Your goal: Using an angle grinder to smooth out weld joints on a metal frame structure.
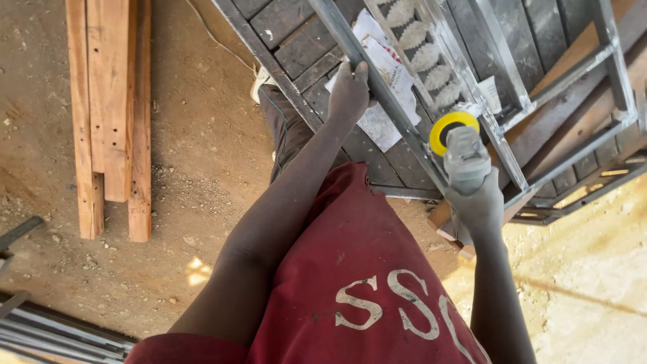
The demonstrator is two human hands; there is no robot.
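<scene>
From the head view I look down over my red shirt (364,283) at a grey metal frame (377,87) laid across a dark slatted panel (303,40). My left hand (348,91) is stretched out ahead of me, arm nearly straight, fingers curled over the long rail of the frame and pressing it down; a crumpled paper sheet (391,74) lies just under and beside that hand. My right hand (480,205) is wrapped closed around the body of an angle grinder (465,158), wrist bent a little inward, and its yellow guard (450,128) sits right at the frame, touching or just short of a joint beside the row of leaf-shaped ornaments (421,47); I cannot tell whether the disc is turning. I judge that I am at the grinding step, with 1 hand steadying and the other bringing the tool onto a weld. The next move, as I see it, calls for a firm hold on the rail so it does not chatter, a shallow disc angle, and light even pressure along the joint. To my left, well apart on the sandy ground (202,168), lie some wooden planks (111,114), and a bundle of metal bars (60,334) shows at the lower edge.
</scene>
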